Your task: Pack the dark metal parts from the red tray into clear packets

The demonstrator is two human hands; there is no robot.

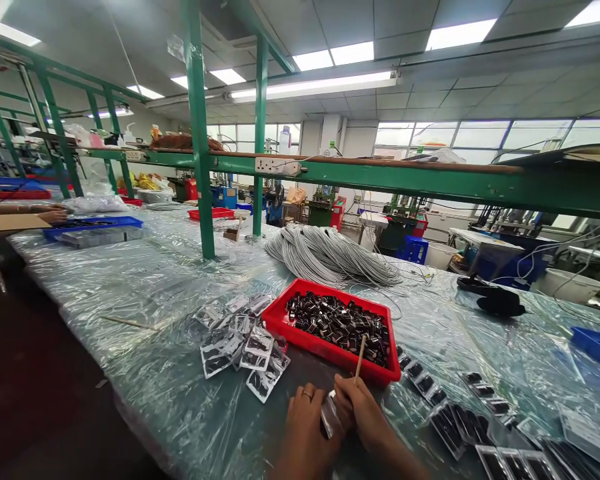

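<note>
My left hand (306, 423) is closed around a small clear plastic tray (331, 419) at the table's near edge; a ring shows on one finger. Close against it, my right hand (366, 412) grips a thin wooden stick (361, 360) that points upward, and its fingers meet the tray. What lies inside the tray is hidden by my fingers. Just beyond my hands stands a red bin (330, 345) heaped with small black parts (337, 320). Left of it lies a loose pile of clear plastic trays (263, 357) with dark pieces inside.
A coil of grey cable (330, 253) lies behind the bin. Filled clear trays (460, 427) spread at the right, near a blue bin (597, 350). A green post (203, 200) rises from the plastic-covered table (165, 387). Another person's hand (55, 215) is at far left.
</note>
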